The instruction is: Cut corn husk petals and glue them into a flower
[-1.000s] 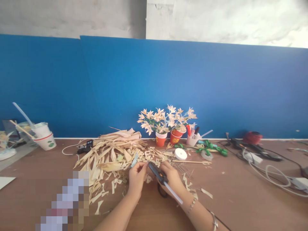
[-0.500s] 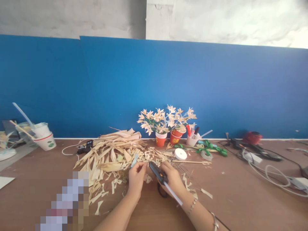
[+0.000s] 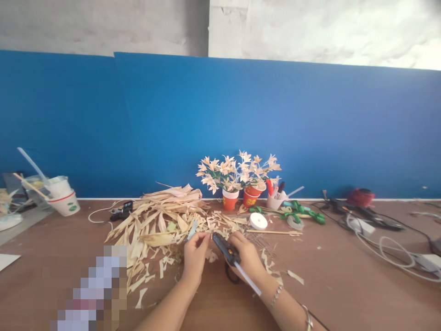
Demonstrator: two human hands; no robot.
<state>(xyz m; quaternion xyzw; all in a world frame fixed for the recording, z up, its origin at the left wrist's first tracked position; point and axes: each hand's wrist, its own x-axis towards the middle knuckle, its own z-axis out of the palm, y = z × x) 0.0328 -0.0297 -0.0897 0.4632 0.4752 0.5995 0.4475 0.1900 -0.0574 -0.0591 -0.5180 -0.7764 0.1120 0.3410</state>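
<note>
My right hand is wrapped round a black hot glue gun, with a white glue stick jutting from its rear. The gun's nose points up and left, close to the fingertips of my left hand. Those fingers are pinched together, and what lies between them is too small to make out. Just behind my left hand spreads a heap of dried corn husks, with cut scraps strewn along its near side. A light blue strip stands by my left knuckles.
Husk flowers stand in red paper cups at the back. Near them are a white tape roll, a pen cup and green ribbon. Cables lie right; a white cup stands left.
The glue gun's nose has shifted very slightly left, nearer my left fingertips. Otherwise both hands and the table things look the same.
</note>
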